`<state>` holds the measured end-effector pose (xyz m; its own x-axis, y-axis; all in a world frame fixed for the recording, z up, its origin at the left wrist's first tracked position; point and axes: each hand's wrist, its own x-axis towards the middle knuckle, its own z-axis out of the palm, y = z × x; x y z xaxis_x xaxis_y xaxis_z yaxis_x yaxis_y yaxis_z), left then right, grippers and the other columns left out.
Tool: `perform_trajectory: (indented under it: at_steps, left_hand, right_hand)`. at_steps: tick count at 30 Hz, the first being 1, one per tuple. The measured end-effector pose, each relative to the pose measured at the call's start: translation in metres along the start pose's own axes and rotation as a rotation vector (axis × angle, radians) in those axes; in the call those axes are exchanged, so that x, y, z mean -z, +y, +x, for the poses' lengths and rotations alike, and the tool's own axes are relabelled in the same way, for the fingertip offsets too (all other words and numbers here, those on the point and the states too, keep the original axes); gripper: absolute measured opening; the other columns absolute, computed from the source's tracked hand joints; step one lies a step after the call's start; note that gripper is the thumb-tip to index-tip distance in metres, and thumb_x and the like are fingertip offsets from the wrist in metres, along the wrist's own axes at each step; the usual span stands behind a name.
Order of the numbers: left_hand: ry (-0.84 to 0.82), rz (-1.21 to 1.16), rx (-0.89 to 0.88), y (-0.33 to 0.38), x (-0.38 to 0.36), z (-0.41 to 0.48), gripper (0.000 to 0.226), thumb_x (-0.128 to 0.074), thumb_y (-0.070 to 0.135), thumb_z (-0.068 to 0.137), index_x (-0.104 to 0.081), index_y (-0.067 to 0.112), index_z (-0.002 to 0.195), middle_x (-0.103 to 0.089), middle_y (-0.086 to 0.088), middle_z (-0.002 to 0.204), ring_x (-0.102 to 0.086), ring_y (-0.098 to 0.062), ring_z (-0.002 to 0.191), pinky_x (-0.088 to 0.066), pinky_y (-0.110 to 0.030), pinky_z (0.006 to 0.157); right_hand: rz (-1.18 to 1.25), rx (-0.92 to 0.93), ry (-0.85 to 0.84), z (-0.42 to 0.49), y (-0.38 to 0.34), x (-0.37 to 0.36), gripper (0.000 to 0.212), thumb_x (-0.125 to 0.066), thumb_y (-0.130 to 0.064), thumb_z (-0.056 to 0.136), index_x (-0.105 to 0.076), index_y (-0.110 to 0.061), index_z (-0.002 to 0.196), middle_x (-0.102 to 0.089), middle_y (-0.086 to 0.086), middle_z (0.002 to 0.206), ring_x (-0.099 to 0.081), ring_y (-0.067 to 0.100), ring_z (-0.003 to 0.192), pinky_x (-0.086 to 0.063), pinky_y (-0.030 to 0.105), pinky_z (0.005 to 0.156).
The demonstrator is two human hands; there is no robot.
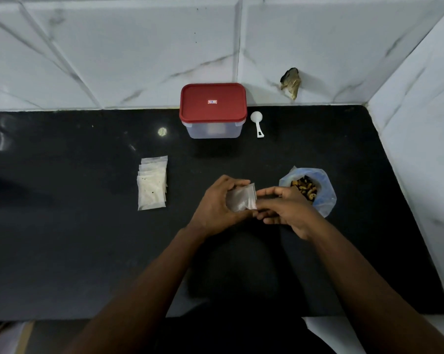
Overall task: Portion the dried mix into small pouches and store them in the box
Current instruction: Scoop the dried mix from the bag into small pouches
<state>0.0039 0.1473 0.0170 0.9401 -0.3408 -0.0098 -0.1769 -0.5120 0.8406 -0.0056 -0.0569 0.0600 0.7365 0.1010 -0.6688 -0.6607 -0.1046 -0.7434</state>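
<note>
Head view, looking down along both forearms. Gripping a small pouch (241,199) of clear plastic in the left hand (215,203), fingers curled over its top and left edges. Pinching the same pouch at its right edge with the right hand (284,208), fingertips closed on the plastic. Both hands clamped on it, then, just above the black countertop (88,238), near the middle. No telling whether the mouth is open or sealed, nor whether there is anything inside.

Just behind the right hand and partly hidden by it: a blue-tinted plastic bag (327,192), mouth rolled open, holding the dried mix (304,187) of brown and yellow pieces.

Left of the hands and apart from them: a stack of pouches (152,185), flat and overlapping, lying on the countertop.

Farther back, against the tiled wall (113,47): a clear box (213,130), closed with a red lid (212,102). Just right of the box, not touching: a white scoop (257,121), bowl toward the wall, handle toward the person.

On the wall, above and right of the scoop: a dark broken patch (290,83).
</note>
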Motion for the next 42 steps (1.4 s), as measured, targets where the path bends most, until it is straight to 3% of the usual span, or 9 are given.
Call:
perform_trajectory:
  at_steps: [3,8,14,19,22,30,32,38,42]
  left_hand:
    - [-0.080,0.088,-0.019,-0.005,0.006,0.002,0.073,-0.089,0.036,0.073,-0.058,0.028,0.139,-0.054,0.015,0.123,-0.055,0.002,0.110,-0.045,-0.009,0.090]
    - [-0.123,0.142,-0.017,-0.011,0.013,0.005,0.071,-0.089,0.029,0.075,-0.058,0.027,0.139,-0.054,0.016,0.126,-0.057,-0.001,0.111,-0.051,-0.020,0.095]
    - [-0.102,0.126,-0.011,-0.002,0.007,0.003,0.065,-0.089,0.046,0.074,-0.060,0.029,0.129,-0.060,0.014,0.124,-0.058,-0.001,0.108,-0.049,-0.018,0.090]
    - [-0.101,0.124,0.001,0.001,0.001,0.001,0.066,-0.090,0.050,0.072,-0.061,0.029,0.127,-0.062,0.017,0.122,-0.059,0.002,0.106,-0.044,-0.008,0.085]
    - [-0.097,0.138,-0.019,0.002,-0.002,0.000,0.067,-0.091,0.052,0.070,-0.062,0.028,0.125,-0.062,0.018,0.118,-0.059,0.003,0.102,-0.044,-0.006,0.082]
    - [-0.044,0.079,-0.051,0.003,-0.002,-0.001,0.071,-0.086,0.064,0.069,-0.064,0.027,0.125,-0.065,0.015,0.118,-0.063,-0.003,0.104,-0.057,-0.031,0.087]
    - [-0.020,0.029,-0.034,0.002,-0.002,-0.001,0.065,-0.085,0.062,0.071,-0.065,0.029,0.124,-0.066,0.016,0.117,-0.064,-0.003,0.105,-0.058,-0.033,0.087]
    - [0.078,-0.146,0.056,-0.002,0.002,0.003,0.057,-0.089,0.049,0.076,-0.065,0.029,0.123,-0.067,0.016,0.120,-0.064,-0.003,0.113,-0.056,-0.029,0.094]
    - [0.143,-0.292,0.081,-0.002,0.002,0.008,0.050,-0.087,0.047,0.078,-0.066,0.028,0.119,-0.070,0.010,0.117,-0.067,-0.014,0.112,-0.057,-0.039,0.096]
  right_hand:
    - [-0.061,0.024,0.069,0.003,0.000,0.003,0.028,-0.078,-0.009,0.086,-0.070,-0.015,0.112,-0.078,0.010,0.090,-0.072,0.014,0.075,-0.060,0.028,0.069]
    - [-0.072,0.034,0.073,0.004,-0.002,0.010,0.025,-0.075,-0.008,0.088,-0.068,-0.014,0.111,-0.075,0.014,0.097,-0.070,0.016,0.077,-0.061,0.029,0.070]
    - [-0.177,0.086,-0.003,0.004,0.000,0.006,0.014,-0.072,-0.014,0.092,-0.073,-0.020,0.105,-0.073,0.006,0.109,-0.072,0.019,0.101,-0.063,0.034,0.078]
    - [-0.245,0.090,-0.035,0.001,-0.001,0.001,0.015,-0.071,-0.015,0.092,-0.072,-0.026,0.102,-0.069,0.000,0.112,-0.069,0.018,0.104,-0.062,0.037,0.086]
    - [-0.314,0.103,-0.063,0.000,-0.001,0.001,0.025,-0.076,-0.021,0.088,-0.069,-0.030,0.111,-0.067,-0.007,0.115,-0.066,0.014,0.106,-0.061,0.036,0.088]
    - [-0.466,0.264,-0.005,0.002,-0.002,0.002,0.015,-0.075,-0.024,0.089,-0.073,-0.037,0.094,-0.072,-0.015,0.099,-0.066,0.000,0.096,-0.051,0.021,0.082]
    - [-0.423,0.279,0.031,0.003,-0.002,0.001,0.013,-0.074,-0.023,0.091,-0.075,-0.035,0.093,-0.073,-0.016,0.097,-0.067,-0.004,0.094,-0.052,0.017,0.080]
    - [-0.173,0.292,0.179,0.006,-0.006,0.003,0.010,-0.073,-0.020,0.091,-0.076,-0.028,0.097,-0.076,-0.011,0.094,-0.072,0.006,0.089,-0.061,0.028,0.078]
    - [-0.085,0.309,0.269,0.016,-0.015,0.006,0.009,-0.073,-0.015,0.092,-0.076,-0.020,0.099,-0.076,-0.002,0.094,-0.073,0.010,0.082,-0.061,0.025,0.070]
